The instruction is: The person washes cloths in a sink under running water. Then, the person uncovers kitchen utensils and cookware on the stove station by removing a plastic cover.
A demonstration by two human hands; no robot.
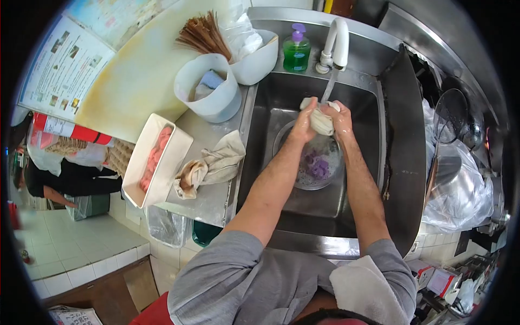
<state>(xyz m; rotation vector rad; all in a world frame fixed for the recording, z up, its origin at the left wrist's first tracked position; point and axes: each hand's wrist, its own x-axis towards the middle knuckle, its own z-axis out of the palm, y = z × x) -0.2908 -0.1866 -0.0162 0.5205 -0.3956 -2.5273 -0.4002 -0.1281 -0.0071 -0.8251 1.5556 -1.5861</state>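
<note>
Between my two hands a wet whitish cloth (323, 123) is bunched up under the running water of the white tap (339, 46). My left hand (305, 122) grips its left side, and my right hand (341, 120) grips its right side. Below them, in the dark metal sink (271, 116), stands a round see-through bowl (311, 183) with sudsy water. A purple scrubber or cloth (318, 165) lies in that bowl; its exact kind is unclear.
Left of the sink, a crumpled beige cloth (222, 157) lies beside a white tub (140, 157) of pinkish pieces. Behind are a white bucket (216, 105) and a green soap bottle (297, 54). A strainer (451, 111) hangs right. Another person (70, 179) stands far left.
</note>
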